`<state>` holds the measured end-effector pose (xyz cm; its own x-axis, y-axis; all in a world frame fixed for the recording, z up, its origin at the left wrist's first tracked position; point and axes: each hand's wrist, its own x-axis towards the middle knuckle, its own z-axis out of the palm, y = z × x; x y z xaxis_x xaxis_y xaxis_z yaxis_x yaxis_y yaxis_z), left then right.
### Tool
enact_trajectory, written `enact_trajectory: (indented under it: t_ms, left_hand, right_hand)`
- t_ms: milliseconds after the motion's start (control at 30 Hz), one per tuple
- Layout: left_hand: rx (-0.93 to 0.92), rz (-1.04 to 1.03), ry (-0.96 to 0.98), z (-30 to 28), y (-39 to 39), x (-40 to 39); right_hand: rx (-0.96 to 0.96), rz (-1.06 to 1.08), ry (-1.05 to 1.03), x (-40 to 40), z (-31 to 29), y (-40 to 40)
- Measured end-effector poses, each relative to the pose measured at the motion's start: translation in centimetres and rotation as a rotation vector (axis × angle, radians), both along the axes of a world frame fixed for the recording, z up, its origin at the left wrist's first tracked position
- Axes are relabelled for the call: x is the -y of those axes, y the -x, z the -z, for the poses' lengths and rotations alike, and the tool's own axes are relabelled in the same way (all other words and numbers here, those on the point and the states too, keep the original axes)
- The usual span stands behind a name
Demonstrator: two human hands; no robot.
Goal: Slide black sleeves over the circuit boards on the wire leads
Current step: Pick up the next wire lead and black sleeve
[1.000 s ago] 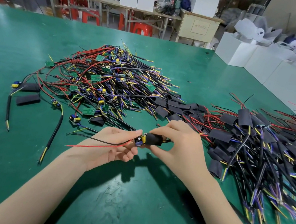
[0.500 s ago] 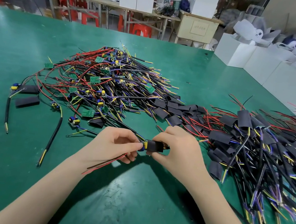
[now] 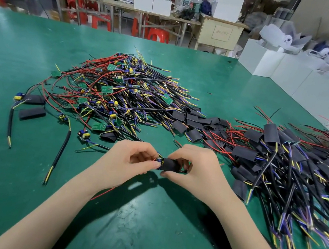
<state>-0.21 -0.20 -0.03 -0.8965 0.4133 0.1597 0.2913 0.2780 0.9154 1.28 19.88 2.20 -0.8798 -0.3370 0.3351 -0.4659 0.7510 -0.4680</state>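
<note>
Black sleeve (image 3: 172, 165) pinched by right hand (image 3: 197, 170), left hand (image 3: 131, 165) fingers pinching circuit board (image 3: 159, 160) at its end, above green desk (image 3: 7, 166), bare boards pile (image 3: 113, 96) beyond sleeve.

2 hands (image 3: 131, 161), 2 wire piles (image 3: 121, 93), 1 sleeve pile (image 3: 193, 124)

Small electronics assembly workshop. Wide green-matted bench (image 3: 33, 48) carries a big heap of red, black and yellow wire leads with small green circuit boards (image 3: 122, 89), plus a pile of flat black sleeves (image 3: 193, 124). Behind: long wooden worktables (image 3: 116, 5), red plastic stools (image 3: 156, 34), stacked white cardboard boxes (image 3: 260, 57).
</note>
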Motion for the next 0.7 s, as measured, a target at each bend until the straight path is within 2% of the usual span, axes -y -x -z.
enact_trajectory:
  t_ms: [200,300,400,567,700]
  left_hand:
    - [0.045,0.005,0.005,0.1,0.0,-0.3]
    - [0.012,-0.049,-0.02,0.1,0.0,-0.4]
    - [-0.035,-0.139,-0.055,-0.1,0.2,-0.3]
    - [-0.068,-0.222,-0.066,0.3,0.1,-0.6]
    - [-0.098,-0.241,-0.028,0.5,0.0,-0.7]
  right_hand:
    - [-0.024,-0.019,-0.038,0.2,0.3,-0.1]
    - [-0.033,0.06,-0.067,-0.1,0.3,0.1]
    - [-0.077,0.207,-0.223,-0.9,0.2,0.2]
    - [-0.072,0.132,-0.451,0.2,0.6,0.1]
    - [-0.102,0.142,-0.483,0.8,1.3,0.1]
